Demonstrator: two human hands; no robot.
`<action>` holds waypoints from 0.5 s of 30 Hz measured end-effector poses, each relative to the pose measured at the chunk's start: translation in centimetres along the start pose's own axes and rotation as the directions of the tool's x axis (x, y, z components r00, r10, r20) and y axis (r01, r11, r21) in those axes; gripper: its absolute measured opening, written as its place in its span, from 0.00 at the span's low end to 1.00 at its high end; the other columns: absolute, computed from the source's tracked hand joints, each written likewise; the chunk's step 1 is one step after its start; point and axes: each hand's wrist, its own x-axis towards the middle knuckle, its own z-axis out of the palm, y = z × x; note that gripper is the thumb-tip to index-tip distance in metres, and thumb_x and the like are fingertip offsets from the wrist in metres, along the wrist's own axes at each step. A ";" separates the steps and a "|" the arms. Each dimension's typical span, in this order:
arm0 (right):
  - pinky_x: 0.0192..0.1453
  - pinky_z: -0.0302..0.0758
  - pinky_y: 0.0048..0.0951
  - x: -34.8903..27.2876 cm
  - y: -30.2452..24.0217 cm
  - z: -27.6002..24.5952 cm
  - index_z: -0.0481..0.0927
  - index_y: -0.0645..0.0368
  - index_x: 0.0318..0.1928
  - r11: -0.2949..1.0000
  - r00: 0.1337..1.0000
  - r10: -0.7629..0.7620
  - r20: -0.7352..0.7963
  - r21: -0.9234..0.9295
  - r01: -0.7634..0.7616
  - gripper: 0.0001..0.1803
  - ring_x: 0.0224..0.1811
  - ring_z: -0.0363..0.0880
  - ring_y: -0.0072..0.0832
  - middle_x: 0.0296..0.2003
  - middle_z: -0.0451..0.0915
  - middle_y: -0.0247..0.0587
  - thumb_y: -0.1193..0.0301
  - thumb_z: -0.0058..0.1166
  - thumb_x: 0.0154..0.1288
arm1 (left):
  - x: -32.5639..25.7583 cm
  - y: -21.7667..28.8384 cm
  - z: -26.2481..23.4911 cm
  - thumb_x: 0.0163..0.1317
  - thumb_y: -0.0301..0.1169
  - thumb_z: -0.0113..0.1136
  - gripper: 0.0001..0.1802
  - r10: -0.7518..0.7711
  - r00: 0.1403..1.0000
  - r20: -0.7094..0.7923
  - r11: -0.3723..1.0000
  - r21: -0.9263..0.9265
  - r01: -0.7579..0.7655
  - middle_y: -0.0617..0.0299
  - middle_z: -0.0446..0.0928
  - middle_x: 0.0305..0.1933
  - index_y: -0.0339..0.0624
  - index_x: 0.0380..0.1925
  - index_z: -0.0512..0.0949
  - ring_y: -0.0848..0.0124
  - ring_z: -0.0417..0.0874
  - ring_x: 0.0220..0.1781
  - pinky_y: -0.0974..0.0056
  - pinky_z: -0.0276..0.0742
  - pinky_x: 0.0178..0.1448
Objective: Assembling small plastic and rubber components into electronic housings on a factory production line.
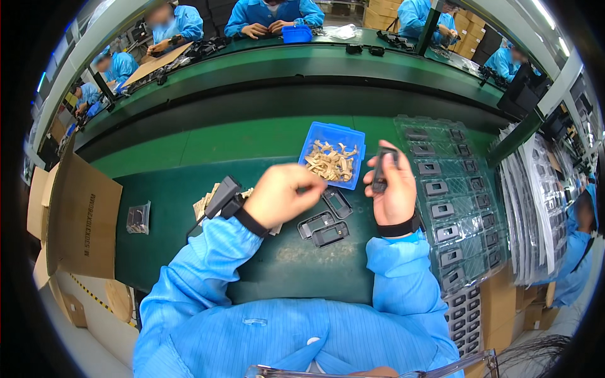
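Note:
My right hand (397, 195) is closed around a small black plastic housing (380, 169), held upright just right of a blue bin (335, 184). Small tan strip-like pieces (331, 162) lie in that bin. My left hand (285, 195) hovers at the bin's near left corner, fingers curled into a pinch; whatever sits between the fingertips is too small or blurred to make out. Below and between my hands, several black housings (331, 235) rest on the green mat. More tan strips (201, 203) lie partly hidden under my left wrist, which wears a black strap with a boxy clip (224, 196).
A clear tray (465, 201) with rows of black housings lies at right, beside stacked trays (532, 201). At left stand an open cardboard box (88, 214) and a small wrapped packet (138, 218). Co-workers (274, 17) sit along the far bench (271, 72).

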 end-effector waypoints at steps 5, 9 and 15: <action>0.18 0.66 0.16 -0.1 1.2 0.9 0.75 0.61 0.43 0.946 0.989 0.144 -0.019 -0.292 -0.143 0.05 0.25 0.77 0.16 0.36 0.83 0.36 0.76 0.56 0.70 | 3.4 -2.0 1.3 0.58 0.27 0.64 0.15 -0.043 0.999 0.017 0.936 0.350 0.035 0.44 0.84 0.40 0.35 0.45 0.85 0.52 0.86 0.41 0.56 0.81 0.48; 0.25 0.73 0.16 -0.6 0.5 1.5 0.78 0.64 0.45 0.912 0.991 0.117 0.061 -0.402 -0.083 0.10 0.32 0.82 0.19 0.37 0.84 0.37 0.79 0.63 0.65 | 3.8 -0.2 2.2 0.66 0.29 0.64 0.13 -0.216 0.965 -0.152 0.959 -0.218 0.180 0.48 0.87 0.43 0.33 0.47 0.85 0.65 0.88 0.42 0.63 0.82 0.47; 0.34 0.81 0.20 -1.0 0.3 1.7 0.79 0.64 0.51 0.919 0.987 0.156 0.030 -0.371 -0.134 0.11 0.36 0.85 0.25 0.43 0.84 0.44 0.77 0.59 0.70 | 3.3 -0.1 2.7 0.64 0.26 0.67 0.11 -0.297 0.955 0.010 0.763 -0.598 0.244 0.57 0.86 0.43 0.34 0.46 0.85 0.74 0.85 0.43 0.68 0.82 0.49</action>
